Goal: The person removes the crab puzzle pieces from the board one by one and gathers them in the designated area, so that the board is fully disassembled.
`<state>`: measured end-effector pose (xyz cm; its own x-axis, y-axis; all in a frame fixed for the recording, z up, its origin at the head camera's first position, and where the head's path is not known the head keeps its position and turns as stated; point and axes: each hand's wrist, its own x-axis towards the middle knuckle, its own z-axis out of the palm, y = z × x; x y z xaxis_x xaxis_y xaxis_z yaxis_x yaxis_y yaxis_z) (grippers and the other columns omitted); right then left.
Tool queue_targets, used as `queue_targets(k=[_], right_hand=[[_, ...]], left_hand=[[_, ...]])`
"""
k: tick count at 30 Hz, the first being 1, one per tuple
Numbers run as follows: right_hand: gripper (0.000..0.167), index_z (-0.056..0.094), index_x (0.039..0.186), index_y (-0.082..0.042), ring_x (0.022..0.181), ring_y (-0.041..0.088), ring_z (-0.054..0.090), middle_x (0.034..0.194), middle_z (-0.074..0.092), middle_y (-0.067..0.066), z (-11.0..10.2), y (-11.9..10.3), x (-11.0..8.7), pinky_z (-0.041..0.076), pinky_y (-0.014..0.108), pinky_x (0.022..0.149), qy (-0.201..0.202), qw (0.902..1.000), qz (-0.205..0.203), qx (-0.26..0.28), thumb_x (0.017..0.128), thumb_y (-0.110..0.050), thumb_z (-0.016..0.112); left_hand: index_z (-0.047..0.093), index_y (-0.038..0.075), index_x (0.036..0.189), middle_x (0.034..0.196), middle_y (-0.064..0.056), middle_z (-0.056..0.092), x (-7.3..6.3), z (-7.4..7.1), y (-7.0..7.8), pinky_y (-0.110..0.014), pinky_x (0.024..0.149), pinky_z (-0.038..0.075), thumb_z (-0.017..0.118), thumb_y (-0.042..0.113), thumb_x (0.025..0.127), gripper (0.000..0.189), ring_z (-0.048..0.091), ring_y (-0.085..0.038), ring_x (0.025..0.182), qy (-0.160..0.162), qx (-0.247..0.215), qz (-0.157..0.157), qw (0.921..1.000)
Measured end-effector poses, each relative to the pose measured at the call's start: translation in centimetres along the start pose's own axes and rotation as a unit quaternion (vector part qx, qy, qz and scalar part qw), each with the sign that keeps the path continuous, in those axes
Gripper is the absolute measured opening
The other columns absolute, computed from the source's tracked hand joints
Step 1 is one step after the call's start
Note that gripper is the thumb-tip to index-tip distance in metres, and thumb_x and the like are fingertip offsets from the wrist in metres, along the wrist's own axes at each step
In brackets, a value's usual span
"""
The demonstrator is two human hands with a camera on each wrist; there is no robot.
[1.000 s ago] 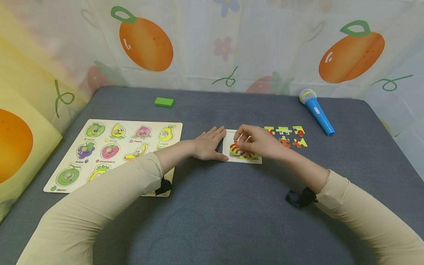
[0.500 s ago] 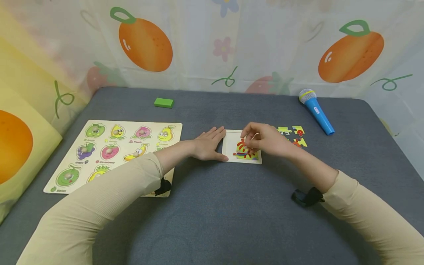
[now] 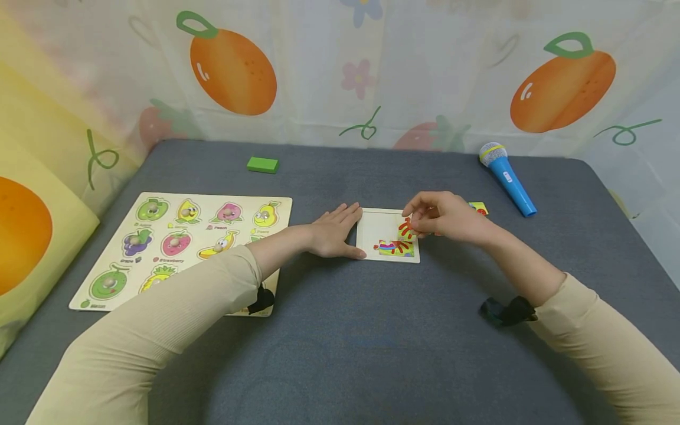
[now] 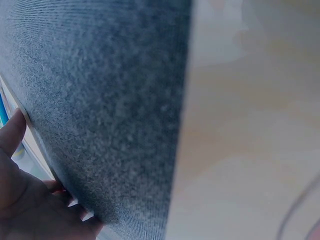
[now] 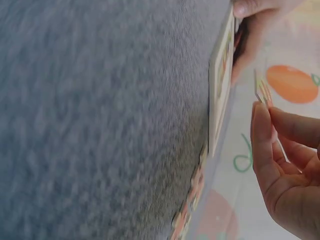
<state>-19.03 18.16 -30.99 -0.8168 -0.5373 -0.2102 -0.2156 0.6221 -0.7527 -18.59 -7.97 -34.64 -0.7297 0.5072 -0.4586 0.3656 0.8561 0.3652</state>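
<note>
My left hand (image 3: 334, 233) lies with straight fingers against the left edge of a small white puzzle tray (image 3: 370, 227). Joined puzzle pieces (image 3: 395, 248) in red, yellow and purple lie along the tray's lower right part. Over the tray's upper right corner, my right hand (image 3: 448, 217) pinches a yellow puzzle piece (image 3: 405, 228) with red stripes between thumb and fingertips. In the right wrist view this thin piece (image 5: 261, 90) is held up off the tray (image 5: 216, 100). A loose puzzle piece (image 3: 480, 208) shows behind the right hand, which hides others.
A wooden fruit board (image 3: 284, 206) with knobbed pieces lies at the left, partly under the left forearm. A green block (image 3: 262, 164) is at the back left, a blue toy microphone (image 3: 510, 180) at the back right. A fruit-print curtain (image 3: 319, 71) hangs behind the table.
My right hand has moved to the right across the tray, carrying the striped piece, so the tray's bare upper left shows. It now covers most loose pieces. The left hand stays put.
</note>
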Motion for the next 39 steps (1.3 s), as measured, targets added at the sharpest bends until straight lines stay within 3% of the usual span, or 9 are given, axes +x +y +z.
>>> queue_targets(k=[7,20,28,39], right_hand=[[0.024,0.064,0.119,-0.002,0.079,0.013,0.065,0.097,0.065,0.014,-0.9,0.9,-0.7,0.054,0.028,0.069,-0.011,0.9999,0.002,-0.012,0.096,-0.002,0.057],[0.022,0.065,0.117,-0.002,0.080,0.010,0.067,0.109,0.068,0.015,-2.4,2.4,-2.2,0.058,0.029,0.074,-0.008,0.9996,0.025,-0.005,0.096,-0.006,0.058],[0.022,0.066,0.116,-0.001,0.080,0.011,0.068,0.101,0.068,0.014,-2.8,3.1,-2.5,0.059,0.026,0.076,-0.021,0.9986,0.049,-0.009,0.095,-0.008,0.062],[0.028,0.064,0.118,0.002,0.076,0.007,0.066,0.093,0.070,0.010,-2.6,3.4,-2.4,0.059,0.024,0.075,-0.071,0.9953,0.065,0.007,0.093,-0.009,0.066]], left_hand=[[-0.003,0.012,0.160,0.169,-0.005,-0.009,0.0,0.0,0.0,-0.050,0.128,0.002,0.056,0.054,0.095,0.098,-0.010,-0.026,0.157,0.000,0.000,0.002,1.0000],[-0.003,0.013,0.160,0.169,-0.004,-0.009,0.4,0.2,-0.4,-0.050,0.128,0.002,0.057,0.057,0.093,0.100,-0.011,-0.026,0.157,0.001,-0.001,0.001,1.0000],[-0.002,0.013,0.160,0.169,-0.004,-0.008,0.4,0.2,-0.3,-0.050,0.128,0.002,0.057,0.056,0.094,0.099,-0.010,-0.026,0.158,0.000,0.000,-0.001,1.0000],[-0.003,0.014,0.160,0.169,-0.004,-0.009,0.5,0.2,-0.4,-0.049,0.129,0.002,0.057,0.056,0.094,0.099,-0.010,-0.025,0.157,-0.002,0.006,-0.002,1.0000]])
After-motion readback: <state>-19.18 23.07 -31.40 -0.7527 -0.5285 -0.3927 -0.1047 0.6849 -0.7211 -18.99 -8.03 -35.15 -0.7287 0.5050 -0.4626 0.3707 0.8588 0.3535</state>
